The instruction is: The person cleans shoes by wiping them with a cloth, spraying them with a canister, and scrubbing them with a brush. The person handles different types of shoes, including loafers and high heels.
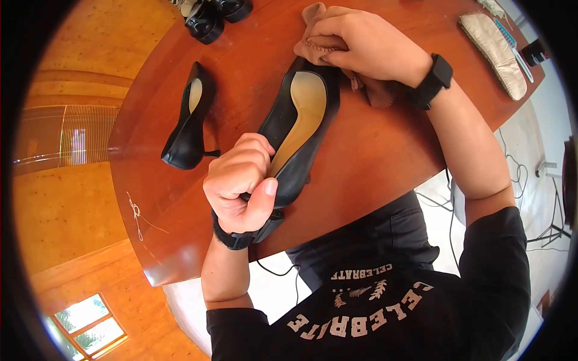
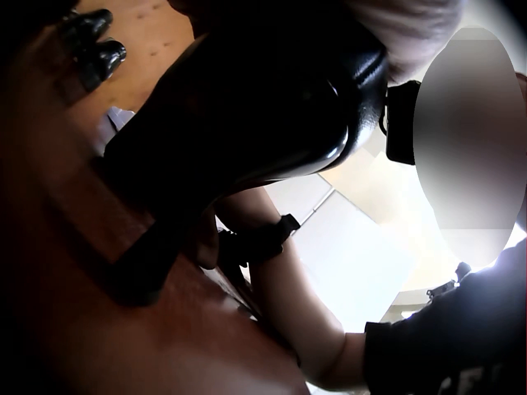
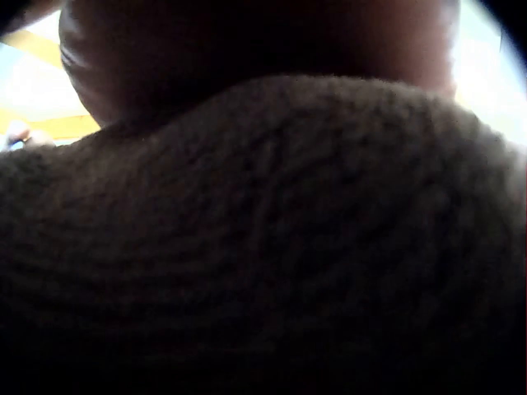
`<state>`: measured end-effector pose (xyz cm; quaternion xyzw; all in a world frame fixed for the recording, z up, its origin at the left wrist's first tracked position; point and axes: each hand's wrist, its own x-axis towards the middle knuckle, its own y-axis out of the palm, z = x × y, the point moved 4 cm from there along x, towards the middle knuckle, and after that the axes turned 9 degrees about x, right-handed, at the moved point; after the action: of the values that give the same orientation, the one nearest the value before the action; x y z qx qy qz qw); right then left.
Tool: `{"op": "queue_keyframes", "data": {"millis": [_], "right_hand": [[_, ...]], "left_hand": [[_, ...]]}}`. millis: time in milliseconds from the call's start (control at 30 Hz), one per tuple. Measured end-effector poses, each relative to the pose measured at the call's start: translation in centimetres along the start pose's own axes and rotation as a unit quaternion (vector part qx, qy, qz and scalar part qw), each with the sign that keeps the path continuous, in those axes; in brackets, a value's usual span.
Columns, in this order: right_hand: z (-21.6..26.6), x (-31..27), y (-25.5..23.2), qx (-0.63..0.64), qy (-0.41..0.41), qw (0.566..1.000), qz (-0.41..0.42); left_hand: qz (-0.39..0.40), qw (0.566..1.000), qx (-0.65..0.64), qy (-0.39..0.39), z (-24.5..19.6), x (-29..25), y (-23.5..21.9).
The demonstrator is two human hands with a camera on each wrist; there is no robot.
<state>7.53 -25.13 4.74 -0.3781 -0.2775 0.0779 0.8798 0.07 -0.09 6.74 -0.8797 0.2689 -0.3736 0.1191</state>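
A black heeled shoe (image 1: 301, 144) with a tan insole is gripped at its heel end by the left hand (image 1: 241, 180), fingers curled over the side. At the toe end, the right hand (image 1: 376, 48) pinches a brown cloth (image 1: 314, 50) that lies against the toe; part of the cloth hangs below the hand. The shoe's glossy black side (image 2: 247, 107) and heel (image 2: 152, 259) fill much of the left wrist view. In the right wrist view the ribbed cloth (image 3: 272, 222) covers most of the picture, below part of the hand (image 3: 255, 49).
A second black heeled shoe (image 1: 191, 120) lies at the left of the wooden table (image 1: 373, 156). Other black shoes (image 1: 205, 23) stand at the back. A beige pouch (image 1: 495, 55), a blue comb (image 1: 504, 33) and a dark container (image 1: 534, 53) are at the right; white string (image 1: 136, 210) lies at the left edge.
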Motion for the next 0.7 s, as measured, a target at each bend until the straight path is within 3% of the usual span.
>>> {"op": "queue_keyframes", "data": {"millis": [133, 333, 433, 567, 600, 700], "right_hand": [[-1.5, 0.1, 0.1, -0.041, 0.089, 0.995, -0.003], [1.4, -0.1, -0.4, 0.07, -0.013, 0.996, 0.046], [1.5, -0.2, 0.3, 0.091, -0.05, 0.994, 0.016], [-0.6, 0.3, -0.1, 0.052, 0.064, 0.996, 0.016], [-0.9, 0.1, 0.1, 0.062, 0.056, 0.996, -0.003], [0.4, 0.1, -0.6, 0.087, -0.026, 0.993, 0.073]], "left_hand": [[0.002, 1.0, -0.006, -0.002, -0.2, 0.3, 0.4], [-0.005, 1.0, -0.02, -0.004, 0.2, 0.1, 0.3], [-0.004, 1.0, -0.02, -0.008, 0.1, 0.1, 0.4], [-0.006, 1.0, -0.021, -0.002, 0.1, 0.2, 0.5], [-0.008, 1.0, -0.022, -0.001, 0.2, 0.2, 0.5], [-0.019, 0.999, -0.027, -0.004, 0.3, 0.1, 0.4]]}}
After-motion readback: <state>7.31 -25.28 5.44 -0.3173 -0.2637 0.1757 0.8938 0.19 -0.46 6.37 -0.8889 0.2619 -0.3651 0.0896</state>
